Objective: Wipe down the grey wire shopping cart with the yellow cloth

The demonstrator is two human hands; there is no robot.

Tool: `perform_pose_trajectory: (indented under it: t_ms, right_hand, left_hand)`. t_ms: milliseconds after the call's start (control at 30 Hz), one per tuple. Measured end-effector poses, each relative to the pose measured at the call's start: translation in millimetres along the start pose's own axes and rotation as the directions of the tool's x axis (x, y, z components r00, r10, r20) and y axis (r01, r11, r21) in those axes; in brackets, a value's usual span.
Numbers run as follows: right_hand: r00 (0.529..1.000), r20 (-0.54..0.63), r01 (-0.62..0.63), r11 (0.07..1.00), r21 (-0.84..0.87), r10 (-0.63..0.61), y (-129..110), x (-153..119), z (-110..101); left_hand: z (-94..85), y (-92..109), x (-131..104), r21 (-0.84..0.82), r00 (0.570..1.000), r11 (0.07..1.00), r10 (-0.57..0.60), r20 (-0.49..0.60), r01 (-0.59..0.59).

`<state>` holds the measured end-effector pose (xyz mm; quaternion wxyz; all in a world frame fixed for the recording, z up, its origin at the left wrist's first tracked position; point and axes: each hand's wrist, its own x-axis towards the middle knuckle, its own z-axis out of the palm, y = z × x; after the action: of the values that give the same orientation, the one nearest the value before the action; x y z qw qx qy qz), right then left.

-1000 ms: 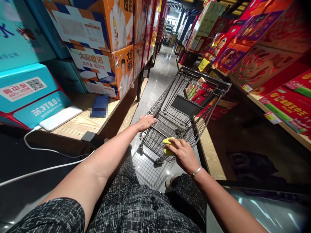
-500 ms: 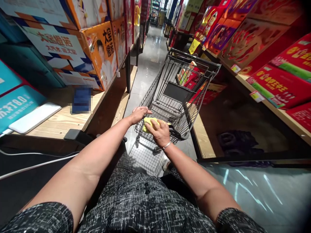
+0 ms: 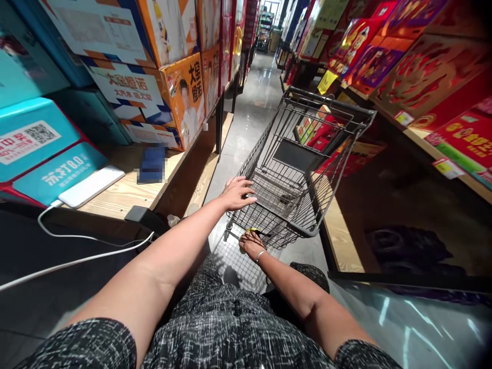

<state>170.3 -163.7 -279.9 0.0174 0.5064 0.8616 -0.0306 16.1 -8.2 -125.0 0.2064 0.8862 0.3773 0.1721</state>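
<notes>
A dark wire shopping cart (image 3: 303,225) stands before me, its near end facing me. My left hand (image 3: 239,193) is at the near left corner of its basket, fingers apart and stretched over the rim; whether it touches the wire I cannot tell. Lower down, my right hand (image 3: 251,245) is closed on a yellow cloth (image 3: 252,230) against the outside of the cart's near end, close to the bottom of the basket. Most of the cloth is hidden behind the fingers.
On the left, a wooden shelf (image 3: 111,197) carries stacked orange cartons (image 3: 184,97), a teal box (image 3: 61,164), a white power bank or phone (image 3: 92,185) with a cable, and a dark blue item (image 3: 152,164). Red gift boxes (image 3: 461,123) line the right shelf. An aisle runs ahead.
My right hand has moved down with the yellow cloth, from the basket's rim to its lower outside. My left hand's fingers have spread. The view has shifted left.
</notes>
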Motion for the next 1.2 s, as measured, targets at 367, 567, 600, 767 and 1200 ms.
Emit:
perform_pose_trajectory:
  t_ms: [367, 567, 600, 767, 1200]
  right_hand:
    - [0.885, -0.462, -0.156, 0.974, -0.165, 0.063, 16, -57, -139]
    - [0.880, -0.446, -0.238, 0.964, -0.115, 0.164, 10, -46, -85]
    - [0.916, -0.363, -0.224, 0.968, -0.114, 0.169, 9, -40, -68]
    - [0.985, -0.027, -0.170, 0.985, -0.039, 0.169, 3, -16, -6]
    - [0.903, -0.416, -0.133, 0.991, -0.025, 0.110, -6, -6, -161]
  left_hand:
    - [-17.7, -11, 6, 0.149, 0.994, 0.983, -0.102, -0.025, 0.105]
    - [-8.1, 9, 3, 0.191, 0.994, 0.979, 0.082, -0.076, -0.067]
    - [-5.2, 13, 3, 0.169, 0.992, 0.979, 0.122, -0.038, -0.114]
    - [3.5, 19, 5, 0.096, 0.985, 0.981, 0.163, 0.052, -0.168]
    - [-15.2, -22, 18, 0.106, 0.993, 0.988, 0.106, 0.056, -0.111]
